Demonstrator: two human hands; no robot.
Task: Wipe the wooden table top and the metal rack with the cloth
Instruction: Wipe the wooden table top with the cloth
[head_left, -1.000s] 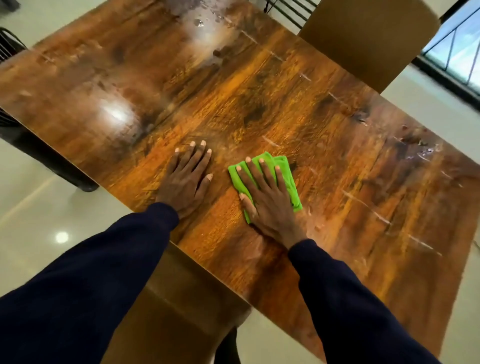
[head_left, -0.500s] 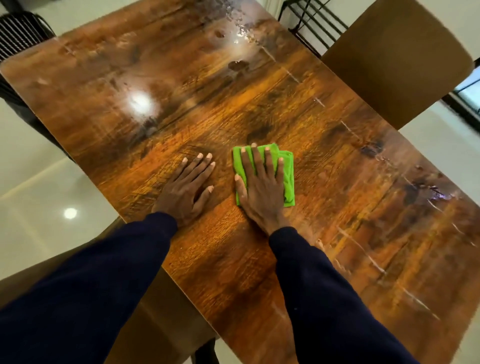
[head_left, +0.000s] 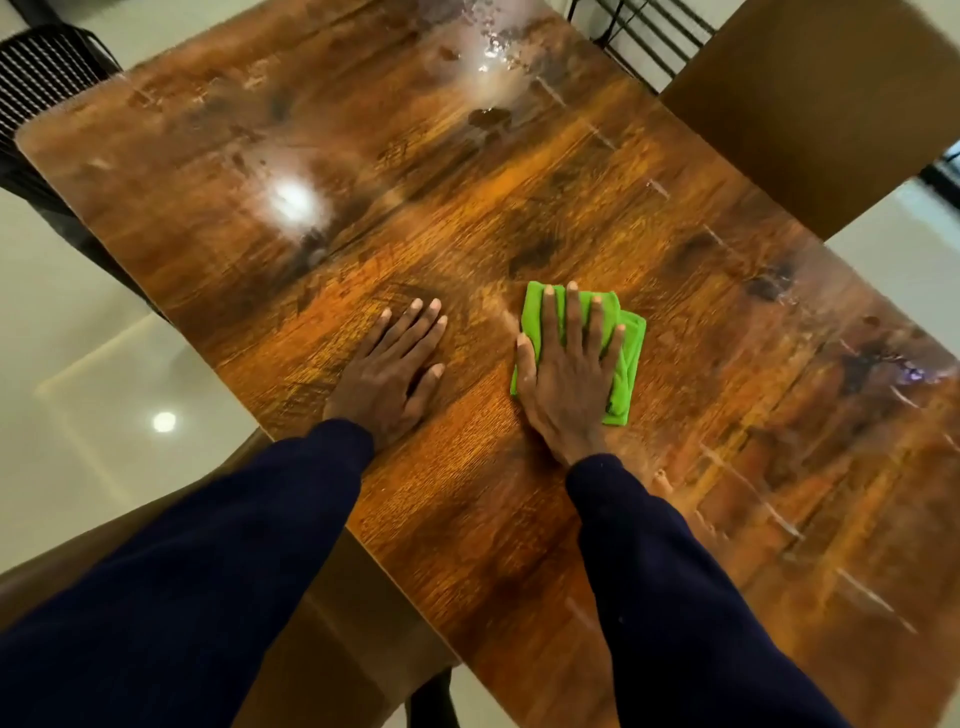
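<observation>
A glossy wooden counter (head_left: 467, 218) with wet streaks stands over pale shiny floor tiles (head_left: 78, 312). The right hand (head_left: 569, 374) lies flat, fingers spread, on a folded green cloth (head_left: 626, 353); the left hand (head_left: 392, 371) rests open just beside it

my left hand (head_left: 387, 374) flat on table top (head_left: 519, 208) | cloth (head_left: 626, 358) just right of it, under my right hand (head_left: 569, 384) | rack (head_left: 639, 36) behind far edge
</observation>
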